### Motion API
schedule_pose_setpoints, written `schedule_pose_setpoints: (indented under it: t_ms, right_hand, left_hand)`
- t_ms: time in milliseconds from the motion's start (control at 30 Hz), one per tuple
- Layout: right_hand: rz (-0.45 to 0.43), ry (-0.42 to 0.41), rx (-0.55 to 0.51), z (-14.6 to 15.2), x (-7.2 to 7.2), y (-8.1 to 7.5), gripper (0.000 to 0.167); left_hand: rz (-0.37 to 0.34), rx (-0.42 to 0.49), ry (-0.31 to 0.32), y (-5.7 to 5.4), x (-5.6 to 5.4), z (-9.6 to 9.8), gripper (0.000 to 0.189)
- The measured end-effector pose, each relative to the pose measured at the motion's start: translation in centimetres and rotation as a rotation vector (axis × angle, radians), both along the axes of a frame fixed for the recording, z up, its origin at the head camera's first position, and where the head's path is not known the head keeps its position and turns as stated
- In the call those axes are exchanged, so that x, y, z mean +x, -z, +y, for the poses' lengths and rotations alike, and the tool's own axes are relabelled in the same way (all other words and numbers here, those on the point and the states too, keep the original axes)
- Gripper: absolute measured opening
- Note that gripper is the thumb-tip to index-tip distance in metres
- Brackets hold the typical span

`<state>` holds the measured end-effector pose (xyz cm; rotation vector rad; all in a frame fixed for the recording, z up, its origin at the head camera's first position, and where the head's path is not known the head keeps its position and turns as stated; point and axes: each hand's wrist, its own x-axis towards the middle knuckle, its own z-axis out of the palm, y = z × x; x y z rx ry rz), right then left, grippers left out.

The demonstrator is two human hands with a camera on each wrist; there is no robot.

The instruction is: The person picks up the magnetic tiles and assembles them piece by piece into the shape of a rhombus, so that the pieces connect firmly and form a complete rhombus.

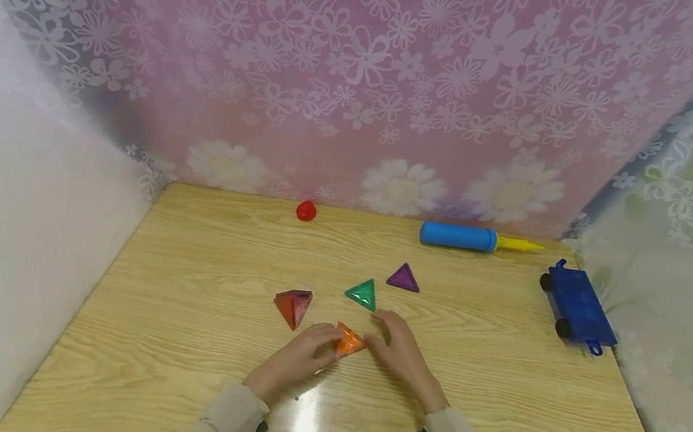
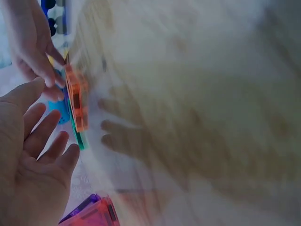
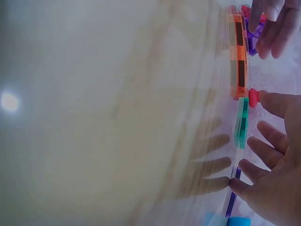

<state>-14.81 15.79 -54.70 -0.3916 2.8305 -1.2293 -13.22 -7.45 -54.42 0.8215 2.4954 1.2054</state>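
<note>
An orange triangular magnetic tile (image 1: 349, 340) lies flat on the table between the two hands. My left hand (image 1: 305, 351) is at its left side, with fingertips partly over it in the head view; the left wrist view shows loosely spread fingers. Close to the tile's right corner is my right hand (image 1: 399, 354), its fingers spread and holding nothing. Just beyond lies a green triangular tile (image 1: 363, 294), near the right fingertips. Farther back is a purple triangular tile (image 1: 404, 277). Left of the orange one, red and purple triangular tiles (image 1: 293, 308) overlap each other.
A small red object (image 1: 305, 211) sits at the table's back edge. To its right lies a blue pump (image 1: 458, 236) with a yellow nozzle. A blue toy trailer (image 1: 579, 306) with black wheels stands by the right edge. Flowered cloth (image 1: 363, 87) hangs behind the table.
</note>
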Motion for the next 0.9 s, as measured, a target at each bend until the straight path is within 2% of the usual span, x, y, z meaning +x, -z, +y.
schedule_pose_setpoints:
  t_ms: [67,300,567,900]
  right_hand:
    - [0.004,-0.008,0.01,-0.2,-0.2,0.0,0.043]
    - [0.0,-0.029,0.045,-0.8,-0.8,-0.1,0.042]
    - [-0.052,-0.024,0.078,-1.0,-1.1,-0.1,0.042]
    - [-0.04,-0.029,0.056,-0.6,-0.5,-0.2,0.041]
  left_hand:
    - [-0.037,-0.029,0.001,0.0,0.4,0.1,0.041]
    - [-0.091,-0.1,-0.021,-0.2,0.8,0.2,0.043]
    - [-0.117,-0.086,-0.024,-0.3,0.8,-0.1,0.045]
    - [-0.143,-0.075,-0.056,-0.2,0.7,-0.5,0.047]
